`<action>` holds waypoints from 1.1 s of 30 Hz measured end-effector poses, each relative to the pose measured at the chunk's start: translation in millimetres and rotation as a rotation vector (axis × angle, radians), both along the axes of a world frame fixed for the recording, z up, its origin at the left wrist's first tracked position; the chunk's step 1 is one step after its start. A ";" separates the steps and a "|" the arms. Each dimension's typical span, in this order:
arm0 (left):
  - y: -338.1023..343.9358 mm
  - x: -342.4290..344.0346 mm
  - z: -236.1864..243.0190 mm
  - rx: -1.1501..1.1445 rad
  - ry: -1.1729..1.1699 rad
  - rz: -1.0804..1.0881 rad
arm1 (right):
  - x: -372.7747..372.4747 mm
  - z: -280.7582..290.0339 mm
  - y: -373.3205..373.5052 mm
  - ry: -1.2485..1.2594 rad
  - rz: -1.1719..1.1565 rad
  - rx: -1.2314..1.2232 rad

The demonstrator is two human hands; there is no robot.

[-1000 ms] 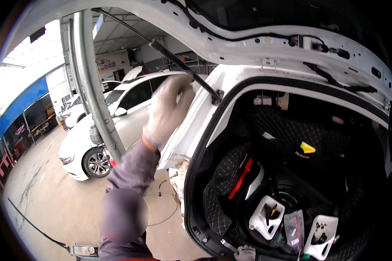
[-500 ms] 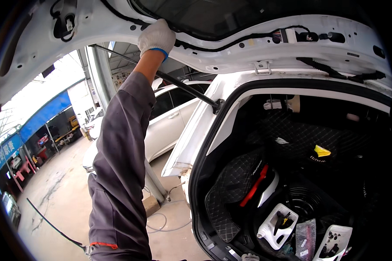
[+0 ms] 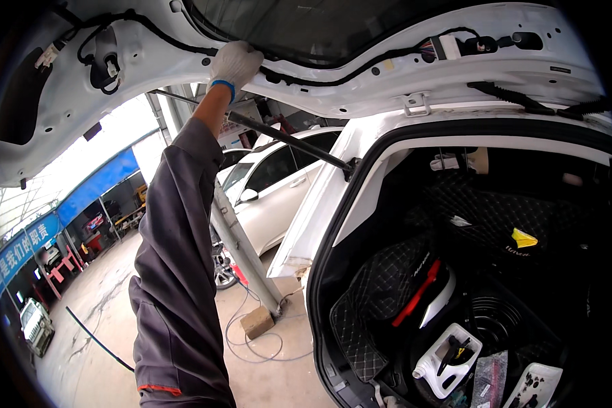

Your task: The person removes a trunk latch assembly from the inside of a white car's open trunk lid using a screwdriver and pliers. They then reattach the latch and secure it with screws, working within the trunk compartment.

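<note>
Overhead, my left hand [image 3: 236,66], in a white knit glove with a blue cuff, is closed over the black wiring harness [image 3: 347,76] along the inside of a raised white tailgate [image 3: 319,98]. Its fingers are curled, and the glove hides that stretch of harness. The trim is off the tailgate, so holes, connectors and loose wires show. At the lower edge, by the boot sill, only a scrap of my right glove [image 3: 392,402] appears; its fingers are out of sight.
A black strut [image 3: 289,139] props the tailgate. In the boot lie a cut white jug [image 3: 449,360] holding black parts, a plastic bag [image 3: 489,381], a white tray [image 3: 534,387] and a red bar [image 3: 417,294]. A white car [image 3: 285,183] and a post [image 3: 241,245] stand beyond.
My view has turned slightly left, so the boot sits further right and more of the workshop and tailgate shows. My left hand stays at the same stretch of harness.
</note>
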State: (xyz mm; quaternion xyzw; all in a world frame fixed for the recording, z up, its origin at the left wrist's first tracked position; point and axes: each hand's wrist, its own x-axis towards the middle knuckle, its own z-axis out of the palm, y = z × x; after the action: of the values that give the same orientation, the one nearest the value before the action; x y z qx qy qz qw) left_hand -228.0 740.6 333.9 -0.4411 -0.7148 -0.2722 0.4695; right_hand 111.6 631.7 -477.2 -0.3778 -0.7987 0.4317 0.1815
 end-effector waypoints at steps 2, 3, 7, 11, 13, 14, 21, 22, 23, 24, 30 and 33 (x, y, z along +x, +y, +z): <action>2.3 -1.0 4.1 -0.037 0.006 -0.032 | -3.9 49.8 8.0 0.170 0.005 -0.090; 4.0 6.1 3.8 -0.067 -0.037 -0.051 | -9.6 77.7 15.8 0.254 0.001 -0.098; -2.0 8.2 3.5 -0.094 0.174 0.066 | -47.5 215.5 86.7 0.408 0.119 0.105; 2.1 -2.8 8.7 -0.174 0.246 0.147 | -90.3 383.6 163.2 0.681 0.149 0.338; -3.0 -1.9 9.8 -0.221 0.117 0.065 | -125.1 453.2 200.2 0.667 0.232 0.302; -8.7 -5.2 11.0 -0.221 0.108 0.047 | -144.1 486.1 212.7 0.637 0.203 0.374; -3.2 -2.8 11.4 -0.194 0.082 -0.164 | -192.9 685.2 243.1 0.650 0.060 0.916; -4.2 -0.7 8.3 -0.194 0.154 -0.133 | -199.3 700.4 245.6 0.591 0.028 0.998; -4.4 0.4 7.5 -0.188 0.142 -0.136 | -204.8 716.0 246.5 0.532 -0.010 1.082; -3.7 1.2 4.6 -0.170 0.104 -0.152 | -209.8 725.2 246.8 0.473 -0.012 1.049; -8.9 0.8 7.8 -0.170 0.025 -0.147 | -236.9 751.0 250.5 0.220 -0.091 1.472; -7.1 0.7 3.2 -0.166 0.020 -0.180 | -252.2 755.3 264.5 0.121 -0.075 1.665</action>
State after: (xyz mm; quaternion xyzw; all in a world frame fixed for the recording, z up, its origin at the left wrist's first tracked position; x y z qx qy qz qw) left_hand -227.3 733.5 337.1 -0.5436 -0.6874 -0.2488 0.4124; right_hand -140.7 896.3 278.1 -0.1227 -0.8323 -0.2866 0.4583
